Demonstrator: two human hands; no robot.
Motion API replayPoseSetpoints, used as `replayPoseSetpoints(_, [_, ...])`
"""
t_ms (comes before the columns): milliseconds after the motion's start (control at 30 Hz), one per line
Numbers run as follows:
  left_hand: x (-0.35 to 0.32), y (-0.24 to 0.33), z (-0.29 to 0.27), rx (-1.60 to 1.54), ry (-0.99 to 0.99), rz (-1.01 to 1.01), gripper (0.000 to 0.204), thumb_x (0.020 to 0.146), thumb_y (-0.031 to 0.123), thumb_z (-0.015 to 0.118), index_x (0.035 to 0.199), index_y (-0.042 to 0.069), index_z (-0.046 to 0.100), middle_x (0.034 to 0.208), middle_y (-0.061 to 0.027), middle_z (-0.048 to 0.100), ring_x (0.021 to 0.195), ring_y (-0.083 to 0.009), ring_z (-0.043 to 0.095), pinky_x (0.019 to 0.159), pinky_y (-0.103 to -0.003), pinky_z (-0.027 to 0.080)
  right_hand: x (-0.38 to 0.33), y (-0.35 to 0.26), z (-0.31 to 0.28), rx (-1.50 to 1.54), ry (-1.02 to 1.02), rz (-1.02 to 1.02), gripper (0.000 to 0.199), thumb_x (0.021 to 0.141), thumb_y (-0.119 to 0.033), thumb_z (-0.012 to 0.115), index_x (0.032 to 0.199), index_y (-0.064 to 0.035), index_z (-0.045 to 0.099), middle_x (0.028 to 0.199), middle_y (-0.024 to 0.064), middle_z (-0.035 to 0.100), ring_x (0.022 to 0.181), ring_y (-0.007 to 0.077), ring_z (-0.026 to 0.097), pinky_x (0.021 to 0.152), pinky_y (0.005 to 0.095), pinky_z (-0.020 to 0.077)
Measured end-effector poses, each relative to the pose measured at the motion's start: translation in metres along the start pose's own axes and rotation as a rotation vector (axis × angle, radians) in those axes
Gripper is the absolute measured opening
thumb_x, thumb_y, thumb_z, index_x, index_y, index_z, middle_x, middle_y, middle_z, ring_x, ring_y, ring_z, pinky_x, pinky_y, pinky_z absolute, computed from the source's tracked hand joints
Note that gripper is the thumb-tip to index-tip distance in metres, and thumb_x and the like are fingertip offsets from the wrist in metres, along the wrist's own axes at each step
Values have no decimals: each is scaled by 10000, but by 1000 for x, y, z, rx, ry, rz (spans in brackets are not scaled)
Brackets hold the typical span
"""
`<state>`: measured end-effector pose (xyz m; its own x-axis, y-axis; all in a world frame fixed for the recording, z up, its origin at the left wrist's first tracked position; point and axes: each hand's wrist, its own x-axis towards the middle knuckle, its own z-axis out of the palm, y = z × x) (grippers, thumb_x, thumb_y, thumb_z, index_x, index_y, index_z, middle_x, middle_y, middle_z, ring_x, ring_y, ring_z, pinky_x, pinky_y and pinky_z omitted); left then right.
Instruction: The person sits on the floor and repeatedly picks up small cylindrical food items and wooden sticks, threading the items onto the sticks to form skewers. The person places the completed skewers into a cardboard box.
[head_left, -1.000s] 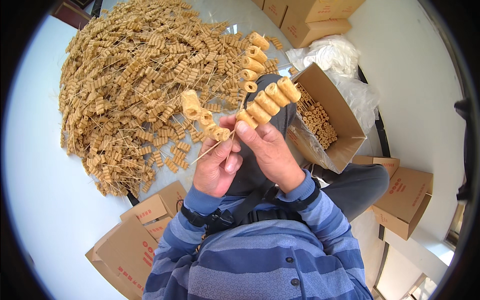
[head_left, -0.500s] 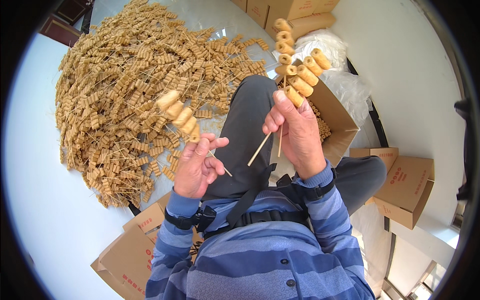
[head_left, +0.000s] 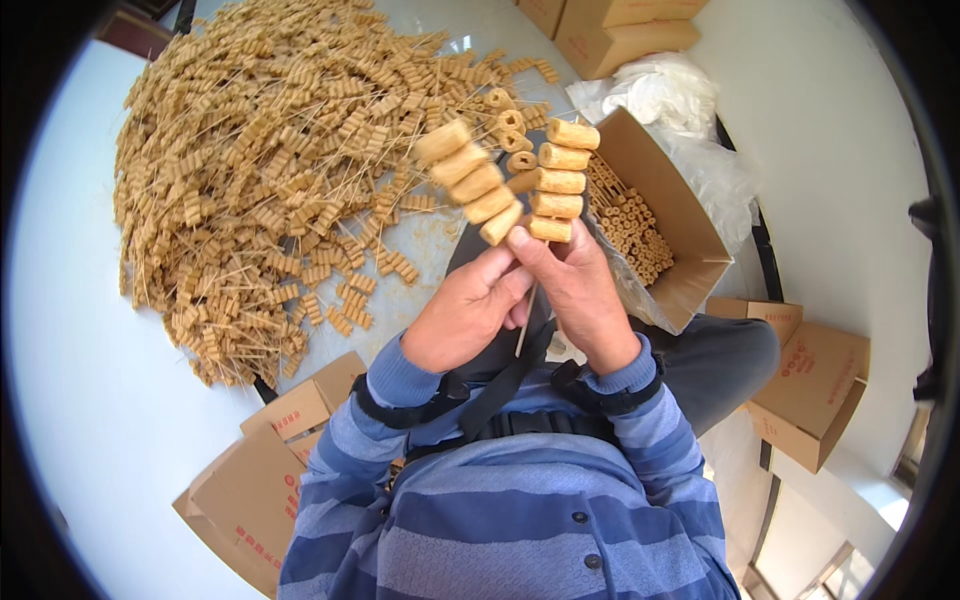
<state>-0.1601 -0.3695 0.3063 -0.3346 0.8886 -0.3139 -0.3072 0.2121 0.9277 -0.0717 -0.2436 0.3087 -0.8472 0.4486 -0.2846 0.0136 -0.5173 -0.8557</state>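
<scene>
My left hand and my right hand meet in front of my lap, fingers closed and touching. Between them rise skewers threaded with golden, hollow puffed rolls. One slightly blurred skewer leans left, its lowest roll at my left fingertips and right thumb. An upright skewer stands in my right hand, and a further skewer shows end-on behind the two. A thin bare stick sticks out below the hands. My fingers hide most of the sticks' grip points.
A large heap of similar skewers spreads at the far left. Right of my hands, an open cardboard box holds skewers packed on end. Clear plastic wrap lies beside it. More cartons stand right, behind and lower left.
My left hand has moved right with its skewer to meet my right hand. My right hand has come slightly lower, and its skewers have turned more upright.
</scene>
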Motion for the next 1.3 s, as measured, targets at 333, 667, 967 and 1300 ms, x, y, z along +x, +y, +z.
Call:
replayPoseSetpoints(333, [8,-21,3,319,47,8,268,1028,256,546,1083,12,639,901,-178,696,755,-336,689,671,-408,542,-7,13,-17,-79,142,140,236,985,-136,667,1180,-2,665,1043,105,741,986,173,697,870,305,551])
replayPoseSetpoints(667, [4,-219,-209,-44,787,-347,401,967,250,659,1270,-5,596,1027,-72,682,758,-104,626,670,-242,521,2,10,-18,-491,91,285,239,963,-90,666,1142,-11,527,810,-3,566,546,39,507,497,230,508])
replayPoseSetpoints(967, [89,-397,-320,717,909,-545,371,858,292,718,1104,15,695,1068,-206,710,968,-342,667,864,-433,527,-1,11,-12,-430,-18,539,321,1070,-263,524,1085,49,597,579,4,485,496,86,502,490,253,470])
replayPoseSetpoints(1300, [94,-387,-308,731,886,-491,614,778,302,801,1263,-18,601,1220,-258,664,1178,-377,613,1014,-423,481,6,21,-26,-230,38,487,343,1081,-258,498,1148,69,578,600,26,483,542,108,511,581,291,559])
